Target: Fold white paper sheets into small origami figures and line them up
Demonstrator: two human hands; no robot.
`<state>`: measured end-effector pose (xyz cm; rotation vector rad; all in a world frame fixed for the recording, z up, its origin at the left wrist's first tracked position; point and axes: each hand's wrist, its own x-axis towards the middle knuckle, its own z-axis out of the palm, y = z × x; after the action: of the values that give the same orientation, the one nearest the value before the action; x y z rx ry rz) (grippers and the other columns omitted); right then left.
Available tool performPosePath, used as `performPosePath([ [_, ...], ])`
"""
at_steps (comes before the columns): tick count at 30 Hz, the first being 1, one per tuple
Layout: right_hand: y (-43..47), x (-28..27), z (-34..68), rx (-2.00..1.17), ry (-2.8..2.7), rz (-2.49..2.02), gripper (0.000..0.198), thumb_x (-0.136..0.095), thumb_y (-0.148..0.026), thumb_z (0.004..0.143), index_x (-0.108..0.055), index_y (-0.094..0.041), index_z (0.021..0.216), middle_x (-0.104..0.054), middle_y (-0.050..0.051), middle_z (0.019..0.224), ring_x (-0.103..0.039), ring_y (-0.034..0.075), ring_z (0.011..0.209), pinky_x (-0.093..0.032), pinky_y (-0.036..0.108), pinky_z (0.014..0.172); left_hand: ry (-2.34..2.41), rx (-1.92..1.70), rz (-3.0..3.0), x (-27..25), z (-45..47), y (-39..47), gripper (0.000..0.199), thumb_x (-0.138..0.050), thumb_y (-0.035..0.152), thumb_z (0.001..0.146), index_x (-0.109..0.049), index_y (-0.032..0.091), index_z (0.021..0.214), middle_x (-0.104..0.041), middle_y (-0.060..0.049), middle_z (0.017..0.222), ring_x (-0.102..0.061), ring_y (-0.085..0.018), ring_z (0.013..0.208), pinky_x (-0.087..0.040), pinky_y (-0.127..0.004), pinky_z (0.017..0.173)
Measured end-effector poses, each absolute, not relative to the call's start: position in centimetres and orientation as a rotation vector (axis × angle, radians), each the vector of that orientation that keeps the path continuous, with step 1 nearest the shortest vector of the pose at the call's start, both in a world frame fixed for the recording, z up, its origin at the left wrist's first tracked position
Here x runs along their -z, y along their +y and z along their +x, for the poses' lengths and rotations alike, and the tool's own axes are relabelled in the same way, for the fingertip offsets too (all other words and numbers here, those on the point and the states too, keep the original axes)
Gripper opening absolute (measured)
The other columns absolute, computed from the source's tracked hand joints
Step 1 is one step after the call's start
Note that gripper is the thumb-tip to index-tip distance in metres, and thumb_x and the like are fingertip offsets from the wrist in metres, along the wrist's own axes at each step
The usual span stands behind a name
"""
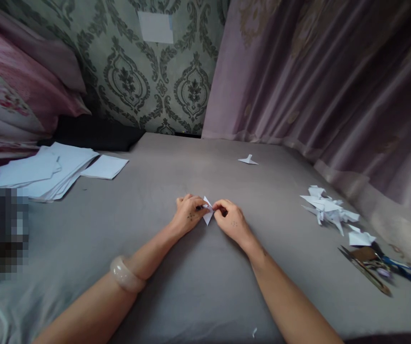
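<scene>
Watching from my remote seat, I take in the broad grey sheet (191, 286) first, spread under everything else. At its far left lies a stack of white paper (65, 167); to the right sits a heap of folded paper pieces (325, 204), with a blue-handled tool (406, 271) on its near side. In the middle, my left hand (189, 212) pinches a small folded paper (208, 218) from the left, and my right hand (232, 220) has thumb and forefinger brought together at its right edge. One pointed tip of the paper faces far, another near. I judge the step to be shaping a fold; the next move, to my mind, calls for light fingertip pressure, one hand anchoring while the other sharpens the crease
</scene>
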<state>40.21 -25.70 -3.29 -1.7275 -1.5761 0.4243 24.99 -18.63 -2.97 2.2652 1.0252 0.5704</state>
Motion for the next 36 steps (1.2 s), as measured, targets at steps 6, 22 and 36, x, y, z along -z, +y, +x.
performPosePath([
  [6,-25.5,2.7,39.6,-0.454,-1.542,-1.719,0.017,-0.050,-0.016,0.075,-0.066,-0.019,0.081,-0.066,0.003,0.081,-0.058,0.012,0.067,-0.045,0.023,0.067,1.028,-0.557,2.316,3.0,25.1,-18.6,0.018,-0.053,0.030,0.087,-0.070,0.026,0.084,-0.071,-0.003,0.089,-0.054,-0.022,0.094,-0.027,-0.038,0.085],
  [22,-24.6,2.4,39.8,-0.731,-1.311,-1.797,0.020,-0.055,-0.032,0.076,-0.067,-0.017,0.069,-0.065,0.001,0.063,-0.058,0.014,0.061,-0.043,0.024,0.058,0.976,-0.598,2.329,3.5,25.2,-18.6,0.020,-0.052,0.030,0.089,-0.070,0.026,0.082,-0.071,-0.002,0.087,-0.056,-0.021,0.090,-0.027,-0.036,0.081],
  [36,-24.5,1.3,40.0,-1.280,-0.823,-1.758,0.014,-0.057,-0.029,0.068,-0.058,-0.016,0.066,-0.051,-0.004,0.054,-0.033,0.002,0.036,-0.015,0.016,0.032,0.963,-0.582,2.326,3.4,25.2,-18.6,0.014,-0.057,0.027,0.086,-0.071,0.027,0.086,-0.071,-0.001,0.093,-0.057,-0.020,0.092,-0.026,-0.037,0.085],
])
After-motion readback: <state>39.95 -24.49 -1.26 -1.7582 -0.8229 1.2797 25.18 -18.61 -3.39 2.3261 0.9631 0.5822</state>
